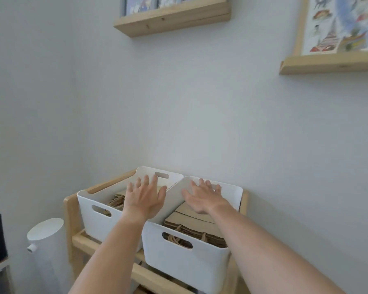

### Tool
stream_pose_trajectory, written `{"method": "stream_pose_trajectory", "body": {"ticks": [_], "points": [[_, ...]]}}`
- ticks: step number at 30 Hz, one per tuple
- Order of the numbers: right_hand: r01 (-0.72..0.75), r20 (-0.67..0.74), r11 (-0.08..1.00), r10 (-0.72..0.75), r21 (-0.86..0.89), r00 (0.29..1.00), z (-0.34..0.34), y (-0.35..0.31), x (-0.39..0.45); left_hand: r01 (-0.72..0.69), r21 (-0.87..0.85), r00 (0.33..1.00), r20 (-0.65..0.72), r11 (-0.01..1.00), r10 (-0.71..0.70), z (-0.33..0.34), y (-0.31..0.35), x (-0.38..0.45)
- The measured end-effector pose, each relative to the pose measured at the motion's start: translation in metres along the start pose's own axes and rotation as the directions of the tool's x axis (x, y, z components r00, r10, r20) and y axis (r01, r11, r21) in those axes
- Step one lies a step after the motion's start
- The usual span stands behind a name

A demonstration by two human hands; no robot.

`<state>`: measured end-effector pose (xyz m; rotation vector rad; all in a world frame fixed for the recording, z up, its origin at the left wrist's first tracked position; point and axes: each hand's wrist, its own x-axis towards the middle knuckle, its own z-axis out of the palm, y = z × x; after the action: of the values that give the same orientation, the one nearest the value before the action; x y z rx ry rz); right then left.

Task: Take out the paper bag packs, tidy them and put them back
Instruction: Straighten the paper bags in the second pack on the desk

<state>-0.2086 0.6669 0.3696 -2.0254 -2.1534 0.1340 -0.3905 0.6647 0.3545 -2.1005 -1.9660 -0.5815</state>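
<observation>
- Nearest the camera, two bare forearms reach forward and up over a wooden shelf unit (72,211) that carries two white bins side by side.
- The left hand (143,199) is spread, fingers straight, above the left bin (98,221); the right hand (203,198) is likewise spread above the right bin (185,262). Neither holds anything; whether the palms touch the paper I cannot tell.
- The paper bag packs are in the bins: a flat brown stack with twine handles in the right one (191,225), and a smaller bundle showing in the left one (116,201).
- The step looks like the first reach. It would go best to slide the fingers down beside a whole stack and lift it straight up, so that the handles do not snag on the bin's cut-out grip.
- The bins touch each other and stand just beside the wall (221,124), so the room for lifting is upward and towards the person.
- A white cylinder (47,247) stands just left of the unit, and two wall ledges (172,22) hang well above.
</observation>
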Motion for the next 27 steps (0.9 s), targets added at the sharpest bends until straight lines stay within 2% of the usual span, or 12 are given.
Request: {"method": "stream_pose_trajectory", "body": {"ticks": [4,8,14,18,22,27], "points": [[-0.078,-0.026,0.997,0.078,-0.026,0.997,-0.009,0.055,-0.057,-0.068,-0.034,0.998,-0.006,0.997,0.067,-0.011,0.058,-0.043],[-0.125,-0.023,0.992,0.124,-0.028,0.992,-0.018,0.114,-0.132,-0.095,-0.072,0.994,0.049,0.993,0.098,-0.014,0.125,-0.096],[-0.294,-0.013,0.952,0.294,-0.086,0.956,-0.007,0.225,-0.255,-0.246,-0.207,0.966,0.031,0.947,0.258,-0.005,0.239,-0.188],[-0.401,0.019,0.913,0.403,-0.075,0.915,0.02,0.28,-0.332,-0.323,-0.211,0.94,0.042,0.923,0.338,0.017,0.307,-0.252],[-0.508,0.099,0.859,0.513,-0.065,0.853,0.064,0.331,-0.409,-0.373,-0.334,0.901,0.092,0.866,0.424,0.051,0.356,-0.323],[-0.607,0.228,0.795,0.593,-0.014,0.772,0.126,0.365,-0.499,-0.406,-0.468,0.815,0.203,0.785,0.542,0.1,0.392,-0.421]]}}
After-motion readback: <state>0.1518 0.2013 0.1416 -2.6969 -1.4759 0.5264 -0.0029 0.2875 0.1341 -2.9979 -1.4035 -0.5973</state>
